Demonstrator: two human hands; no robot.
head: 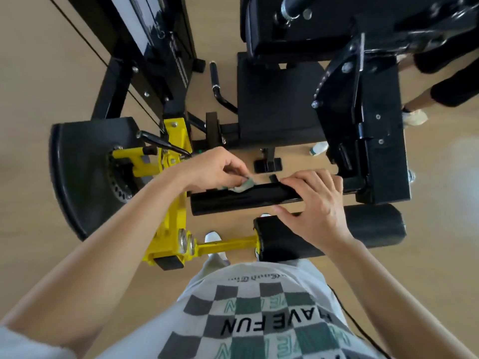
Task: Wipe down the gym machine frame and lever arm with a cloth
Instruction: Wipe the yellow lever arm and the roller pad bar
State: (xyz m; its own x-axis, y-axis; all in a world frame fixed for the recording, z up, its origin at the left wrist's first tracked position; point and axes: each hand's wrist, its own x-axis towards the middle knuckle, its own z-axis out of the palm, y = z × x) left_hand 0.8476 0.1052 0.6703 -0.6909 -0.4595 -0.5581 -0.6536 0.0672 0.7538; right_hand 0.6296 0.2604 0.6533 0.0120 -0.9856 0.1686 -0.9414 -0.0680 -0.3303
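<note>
A small pale green cloth point(242, 186) lies bunched on the top of a black roller pad point(233, 200) of the gym machine. My left hand point(215, 168) pinches the cloth against the pad. My right hand point(315, 200) grips the right part of the same pad, fingers curled over its top. The yellow lever arm point(176, 218) runs down the left side to a yellow bar point(228, 246) that carries a second black roller pad point(363, 229) below my right hand.
The black seat point(274, 99) and black frame post point(368, 141) lie beyond the pads. A black round guard point(80, 174) sits at left, the weight stack frame point(155, 47) at top left. Another person's legs and shoe point(414, 117) stand at right. Wooden floor all around.
</note>
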